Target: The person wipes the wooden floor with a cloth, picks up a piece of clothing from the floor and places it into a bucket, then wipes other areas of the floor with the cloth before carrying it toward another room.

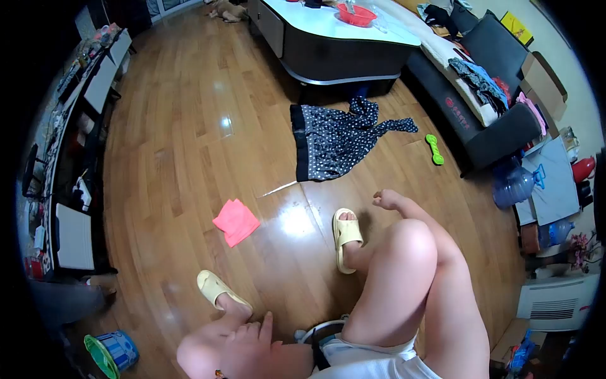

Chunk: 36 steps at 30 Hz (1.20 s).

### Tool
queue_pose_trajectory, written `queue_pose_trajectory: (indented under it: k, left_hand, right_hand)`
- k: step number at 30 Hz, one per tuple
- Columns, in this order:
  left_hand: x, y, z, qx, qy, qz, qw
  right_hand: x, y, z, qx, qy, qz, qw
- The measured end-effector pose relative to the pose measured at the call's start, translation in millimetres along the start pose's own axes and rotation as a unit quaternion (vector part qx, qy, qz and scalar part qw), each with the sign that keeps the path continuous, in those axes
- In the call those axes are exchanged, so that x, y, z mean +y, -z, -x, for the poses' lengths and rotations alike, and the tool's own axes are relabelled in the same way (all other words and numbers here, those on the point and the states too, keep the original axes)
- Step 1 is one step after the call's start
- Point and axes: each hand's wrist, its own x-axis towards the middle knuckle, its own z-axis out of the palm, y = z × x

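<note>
My left hand [252,344] rests near my left knee at the bottom of the head view, fingers apart and holding nothing. Beyond my right knee, my right hand [386,199] hangs over the floor with its fingers curled; whether anything is in them is too small to tell. A dark polka-dot garment [334,139] lies spread on the wooden floor, up from my right hand. Left of centre lies a folded pink cloth [236,222]. Yellow slippers [347,237] are on my feet.
A table [347,57] bearing a red basket [356,15] stands at the top. Clothes lie on the sofa [464,114] at right, near a green toy [434,150] and a water bottle [514,184]. A low cabinet [76,234] and a bucket [112,354] are at left. An animal [227,11] lies far back.
</note>
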Motion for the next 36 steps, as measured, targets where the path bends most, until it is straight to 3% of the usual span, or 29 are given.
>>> queue_pose_trajectory:
  k: [2, 5, 11, 14, 17, 19, 21, 23, 25, 26, 29, 30, 33, 34, 36]
  left_hand:
    - [12, 17, -17, 0.013, -0.027, -0.227, 0.973]
    - [20, 32, -47, -0.042, 0.039, -0.224, 0.973]
    - [-16, 53, -92, -0.052, 0.182, -0.233, 0.954]
    - [-34, 55, -98, 0.021, 0.178, -0.227, 0.957]
    - [-36, 68, -123, -0.134, 0.374, -0.254, 0.882]
    - [-67, 68, -117, -0.046, 0.326, -0.182, 0.927]
    - [-98, 77, -112, -0.110, 0.391, -0.211, 0.889]
    - [-114, 90, -107, -0.079, 0.432, -0.165, 0.883]
    - [-131, 101, -98, -0.038, 0.339, -0.206, 0.917]
    - [-144, 102, -92, -0.075, 0.412, -0.218, 0.882]
    - [-113, 107, -145, -0.064, 0.441, -0.078, 0.892]
    - [-124, 104, -139, -0.062, 0.447, 0.001, 0.892]
    - [-128, 84, -134, 0.050, 0.440, 0.170, 0.880]
    - [-193, 82, -71, 0.003, 0.347, 0.042, 0.937]
    - [-159, 88, -111, 0.000, 0.410, 0.004, 0.912]
  right_hand:
    - [5, 16, -17, 0.012, -0.014, -0.017, 1.000]
    - [7, 32, -53, 0.019, -0.014, 0.002, 1.000]
    - [1, 36, -117, 0.026, 0.000, -0.019, 0.999]
    - [23, 33, -160, 0.060, -0.041, -0.051, 0.996]
    - [58, 46, -217, 0.114, -0.152, -0.093, 0.977]
    - [89, 56, -256, 0.225, -0.185, -0.303, 0.908]
    - [124, 65, -304, 0.258, -0.259, -0.280, 0.888]
    - [140, 76, -329, 0.304, -0.263, -0.415, 0.816]
    - [150, 81, -357, 0.345, -0.248, -0.466, 0.776]
    - [154, 83, -372, 0.367, -0.239, -0.493, 0.752]
    - [135, 93, -386, 0.452, -0.176, -0.567, 0.666]
    - [125, 104, -384, 0.368, -0.262, -0.628, 0.633]
    - [152, 87, -418, 0.309, -0.296, -0.602, 0.674]
    - [134, 96, -405, 0.332, -0.250, -0.615, 0.670]
    - [100, 109, -379, 0.419, -0.135, -0.602, 0.666]
